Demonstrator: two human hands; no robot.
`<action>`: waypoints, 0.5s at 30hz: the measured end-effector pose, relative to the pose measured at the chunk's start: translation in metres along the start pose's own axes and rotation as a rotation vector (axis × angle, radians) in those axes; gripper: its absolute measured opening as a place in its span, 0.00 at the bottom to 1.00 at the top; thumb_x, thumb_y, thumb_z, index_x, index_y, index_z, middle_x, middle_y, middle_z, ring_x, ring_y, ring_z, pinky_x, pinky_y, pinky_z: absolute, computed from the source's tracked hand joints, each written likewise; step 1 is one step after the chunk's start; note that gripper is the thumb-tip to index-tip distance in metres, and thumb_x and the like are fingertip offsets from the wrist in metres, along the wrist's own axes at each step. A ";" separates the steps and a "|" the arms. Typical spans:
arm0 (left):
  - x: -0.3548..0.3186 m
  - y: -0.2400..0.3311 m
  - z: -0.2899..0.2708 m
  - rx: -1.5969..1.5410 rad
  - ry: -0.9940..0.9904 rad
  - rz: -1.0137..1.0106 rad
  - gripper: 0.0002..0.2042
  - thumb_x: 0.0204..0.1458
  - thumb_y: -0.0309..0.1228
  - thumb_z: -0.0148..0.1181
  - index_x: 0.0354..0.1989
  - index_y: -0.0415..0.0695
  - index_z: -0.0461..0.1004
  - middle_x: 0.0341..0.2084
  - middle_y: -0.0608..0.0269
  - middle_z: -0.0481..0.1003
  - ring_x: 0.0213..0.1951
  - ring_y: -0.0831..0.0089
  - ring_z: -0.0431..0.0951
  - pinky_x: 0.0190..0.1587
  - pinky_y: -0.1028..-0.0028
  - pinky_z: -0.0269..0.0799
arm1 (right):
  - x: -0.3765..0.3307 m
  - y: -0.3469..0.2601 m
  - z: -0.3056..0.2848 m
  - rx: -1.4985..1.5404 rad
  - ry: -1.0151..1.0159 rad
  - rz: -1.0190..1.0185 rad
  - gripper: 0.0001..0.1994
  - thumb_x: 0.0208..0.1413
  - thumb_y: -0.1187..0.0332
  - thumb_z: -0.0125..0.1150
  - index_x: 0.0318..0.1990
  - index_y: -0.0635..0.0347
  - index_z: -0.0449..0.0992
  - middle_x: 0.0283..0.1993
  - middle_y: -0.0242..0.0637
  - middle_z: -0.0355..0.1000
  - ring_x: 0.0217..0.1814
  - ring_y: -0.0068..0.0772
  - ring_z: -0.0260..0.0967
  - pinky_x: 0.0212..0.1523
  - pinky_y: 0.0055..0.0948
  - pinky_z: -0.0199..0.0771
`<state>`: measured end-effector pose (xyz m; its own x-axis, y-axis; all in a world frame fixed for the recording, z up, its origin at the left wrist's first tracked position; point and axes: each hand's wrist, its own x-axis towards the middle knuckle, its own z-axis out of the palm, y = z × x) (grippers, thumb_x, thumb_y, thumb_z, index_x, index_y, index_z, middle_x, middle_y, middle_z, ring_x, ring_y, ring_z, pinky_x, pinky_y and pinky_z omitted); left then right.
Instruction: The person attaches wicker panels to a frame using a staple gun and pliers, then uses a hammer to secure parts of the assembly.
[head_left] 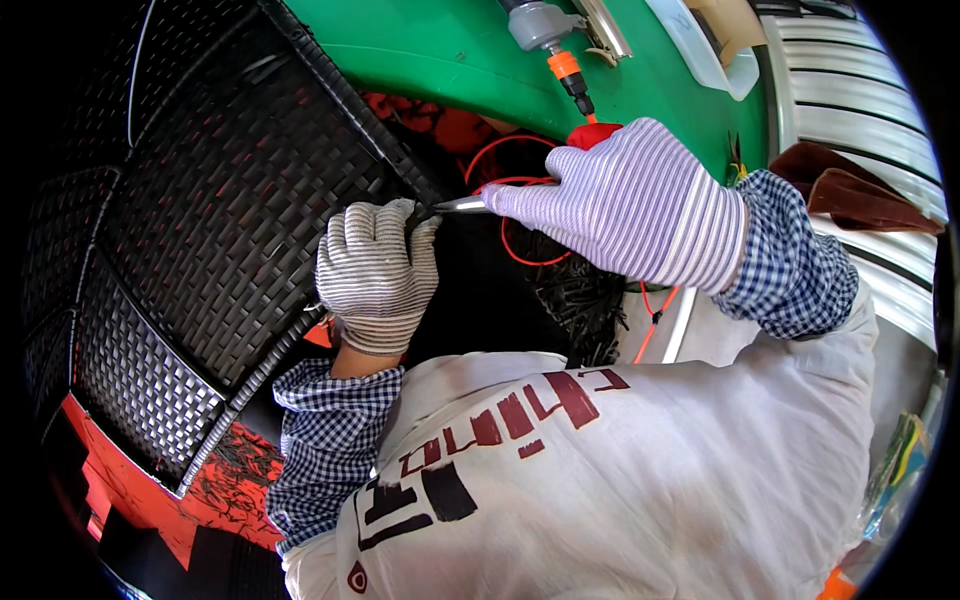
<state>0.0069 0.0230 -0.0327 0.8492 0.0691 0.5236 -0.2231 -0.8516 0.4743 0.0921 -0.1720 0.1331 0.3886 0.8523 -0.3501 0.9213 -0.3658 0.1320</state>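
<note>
Green tabletop (440,50) curves behind a dark woven wicker panel (230,190) tilted across the lap. Left hand (375,275), gloved, has its grip closed on a wicker strand end at the panel's edge. Right hand (625,205), gloved too, is clenched on a red-handled tool whose metal tip (462,204) meets the left fingertips. Orange cord (520,215) loops just beyond. Judging by this, the work goes best with the strand pinned taut and the tip kept clear of the glove.
</note>
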 end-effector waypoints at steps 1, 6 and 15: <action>0.000 0.000 0.000 0.011 -0.017 -0.006 0.13 0.40 0.33 0.76 0.34 0.46 0.81 0.26 0.64 0.74 0.28 0.64 0.76 0.29 0.66 0.73 | 0.000 -0.004 -0.001 -0.052 0.001 0.002 0.24 0.59 0.65 0.59 0.64 0.35 0.74 0.27 0.36 0.72 0.17 0.31 0.67 0.15 0.31 0.66; 0.001 0.002 0.003 0.008 -0.011 0.002 0.13 0.39 0.32 0.75 0.34 0.46 0.81 0.26 0.63 0.75 0.28 0.64 0.76 0.29 0.66 0.73 | 0.006 -0.029 -0.026 -0.172 -0.114 0.067 0.19 0.59 0.65 0.57 0.58 0.41 0.79 0.25 0.34 0.68 0.17 0.31 0.65 0.15 0.33 0.65; -0.001 0.000 0.001 0.003 0.001 0.007 0.13 0.40 0.33 0.75 0.35 0.46 0.81 0.27 0.63 0.75 0.28 0.63 0.76 0.29 0.66 0.73 | -0.001 -0.013 -0.019 -0.046 0.009 0.035 0.19 0.58 0.66 0.58 0.58 0.44 0.78 0.25 0.37 0.68 0.22 0.34 0.69 0.17 0.34 0.68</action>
<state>0.0069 0.0230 -0.0337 0.8473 0.0635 0.5272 -0.2276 -0.8536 0.4686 0.0804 -0.1612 0.1494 0.4210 0.8426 -0.3360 0.9066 -0.3785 0.1867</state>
